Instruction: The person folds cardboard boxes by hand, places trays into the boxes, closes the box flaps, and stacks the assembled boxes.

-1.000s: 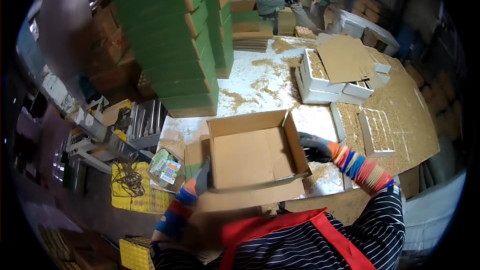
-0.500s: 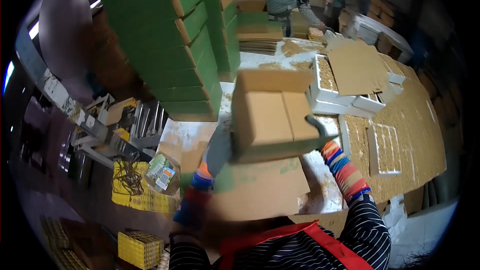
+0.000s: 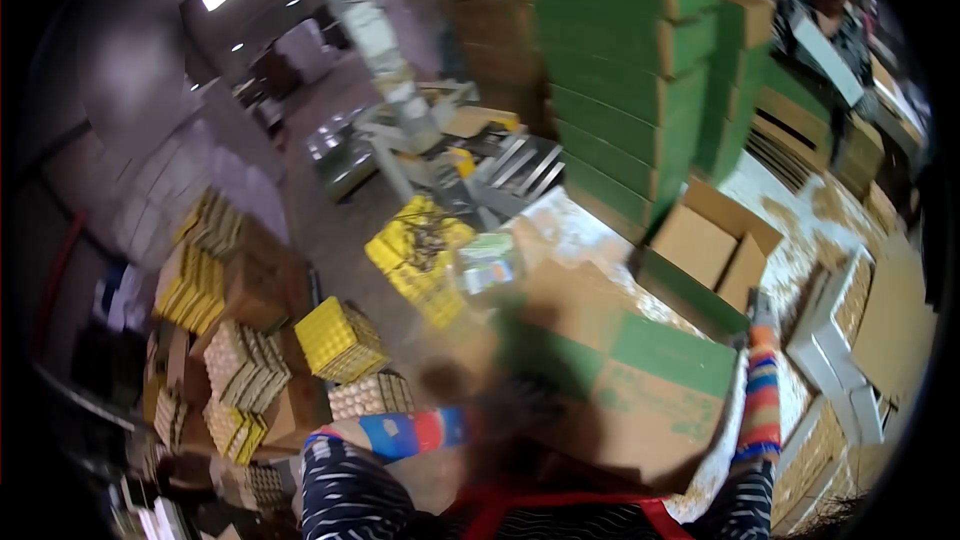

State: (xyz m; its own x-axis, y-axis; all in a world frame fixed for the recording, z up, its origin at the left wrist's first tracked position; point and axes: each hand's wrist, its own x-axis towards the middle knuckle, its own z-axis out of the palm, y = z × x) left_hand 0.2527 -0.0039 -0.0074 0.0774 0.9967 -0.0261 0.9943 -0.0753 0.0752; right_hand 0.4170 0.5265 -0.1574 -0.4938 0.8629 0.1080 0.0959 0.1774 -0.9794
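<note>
An open cardboard box (image 3: 700, 240), green outside and brown inside, sits tilted in view on the white table near the green stack. My right hand (image 3: 762, 308), in a grey glove, is closed at its near right corner, gripping the wall. My left hand (image 3: 530, 400), in a dark glove, is low and left over a flat green-and-brown cardboard sheet (image 3: 650, 390). Motion smears its fingers, so I cannot make out whether they touch the sheet. Striped sleeves cover both forearms.
A tall stack of green boxes (image 3: 610, 90) stands behind the open box. Yellow egg trays (image 3: 340, 340) and egg-filled trays (image 3: 245, 365) are at lower left. White foam boxes (image 3: 835, 330) stand at right. A co-worker (image 3: 830, 30) is at the far right.
My view has swung left. My left hand has come off the open box and moved down and left. The box now rests by the green stack, with my right hand still at it.
</note>
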